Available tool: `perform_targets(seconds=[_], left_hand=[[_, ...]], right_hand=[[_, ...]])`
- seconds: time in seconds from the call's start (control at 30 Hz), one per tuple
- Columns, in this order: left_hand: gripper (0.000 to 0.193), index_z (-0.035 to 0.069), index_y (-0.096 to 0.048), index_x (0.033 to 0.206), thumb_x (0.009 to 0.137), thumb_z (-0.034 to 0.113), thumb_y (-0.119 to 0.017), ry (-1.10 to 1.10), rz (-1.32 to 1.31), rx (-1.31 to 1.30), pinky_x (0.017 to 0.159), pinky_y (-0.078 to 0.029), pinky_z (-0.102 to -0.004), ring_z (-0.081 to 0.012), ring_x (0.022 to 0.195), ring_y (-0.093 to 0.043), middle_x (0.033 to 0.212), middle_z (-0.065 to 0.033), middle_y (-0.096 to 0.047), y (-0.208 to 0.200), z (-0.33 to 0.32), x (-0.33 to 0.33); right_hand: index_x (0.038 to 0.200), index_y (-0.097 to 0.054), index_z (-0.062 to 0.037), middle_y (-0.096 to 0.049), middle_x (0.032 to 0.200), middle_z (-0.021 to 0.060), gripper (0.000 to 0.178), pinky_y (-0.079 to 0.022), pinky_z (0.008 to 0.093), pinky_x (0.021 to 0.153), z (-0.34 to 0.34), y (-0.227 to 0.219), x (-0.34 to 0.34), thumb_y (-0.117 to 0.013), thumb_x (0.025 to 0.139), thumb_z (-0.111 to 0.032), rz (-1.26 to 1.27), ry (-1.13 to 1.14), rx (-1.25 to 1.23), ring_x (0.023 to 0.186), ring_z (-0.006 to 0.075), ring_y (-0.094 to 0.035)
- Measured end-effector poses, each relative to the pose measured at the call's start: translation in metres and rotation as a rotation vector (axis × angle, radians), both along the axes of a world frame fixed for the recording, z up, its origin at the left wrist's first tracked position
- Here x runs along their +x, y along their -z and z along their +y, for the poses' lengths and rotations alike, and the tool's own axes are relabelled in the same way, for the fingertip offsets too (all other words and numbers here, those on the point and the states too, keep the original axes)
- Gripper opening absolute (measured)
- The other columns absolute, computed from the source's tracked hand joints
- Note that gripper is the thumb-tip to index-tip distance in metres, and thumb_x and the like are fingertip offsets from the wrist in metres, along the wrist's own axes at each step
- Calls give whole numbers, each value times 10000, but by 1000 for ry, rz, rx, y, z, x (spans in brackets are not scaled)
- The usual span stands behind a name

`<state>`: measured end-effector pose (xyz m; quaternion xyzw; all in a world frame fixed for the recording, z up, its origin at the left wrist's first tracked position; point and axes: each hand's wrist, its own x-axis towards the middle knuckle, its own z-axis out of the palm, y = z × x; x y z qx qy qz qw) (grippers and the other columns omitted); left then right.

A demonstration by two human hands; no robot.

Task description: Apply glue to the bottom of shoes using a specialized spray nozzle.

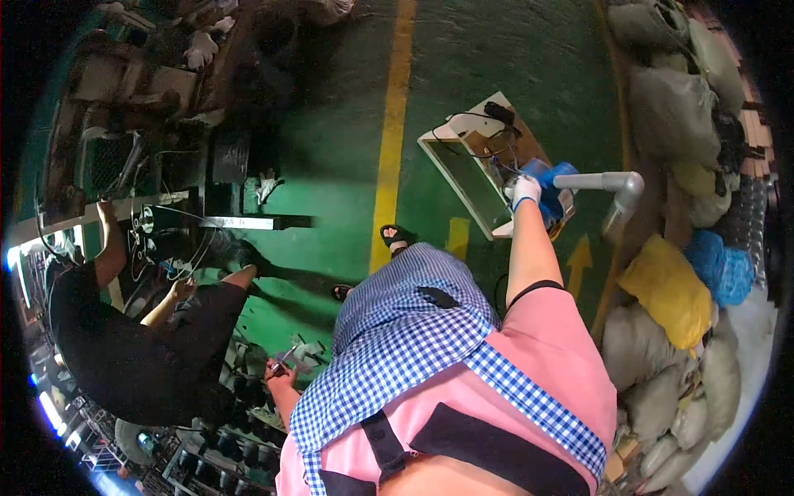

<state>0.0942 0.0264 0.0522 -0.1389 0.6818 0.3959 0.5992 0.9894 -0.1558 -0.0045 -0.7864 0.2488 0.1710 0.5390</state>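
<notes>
In a white glove, my right hand [524, 192] reaches far forward, closed at the side of a blue motor-like unit [542, 175]. Its fingers are too small to show exactly which part they grip. A thick grey elbow pipe [604, 182] sticks out to the right of the blue unit. Beside the hand is a white open-topped box [463, 183] with a brown panel and black cables [475, 136]. Low on the left, my bare left hand [281, 377] is closed round a small metallic tool [285, 359], its kind unclear.
At left, a person in dark clothes [124, 339] sits working among wires and a metal frame. Stuffed sacks [674, 116], a yellow sack [670, 289] and a blue bundle [718, 266] line the right. A yellow stripe [391, 132] crosses the green floor. Dark parts [240, 450] crowd the lower left.
</notes>
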Motion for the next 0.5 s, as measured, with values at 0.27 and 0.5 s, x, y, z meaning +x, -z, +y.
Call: perform_targets(seconds=[0.27, 0.5], left_hand=[[192, 163, -673, 919, 824, 249, -529, -26, -11, -16, 734, -507, -403, -244, 889, -628, 1028, -9, -686, -1, -22, -8], [224, 150, -675, 967, 837, 272, -538, 80, -137, 111, 867, -472, -469, -258, 1051, -598, 1116, -32, -677, 14, -26, -18]], right_hand=[[1400, -481, -174, -642, 936, 123, 633, -437, 361, 458, -13, 4, -2, -529, 808, 43, -7, -196, -225, 521, 207, -548], [1231, -545, -100, -649, 893, 88, 290, -516, 347, 524, 2, -11, 10, -506, 943, -97, -58, -60, 64, 656, 210, -623]])
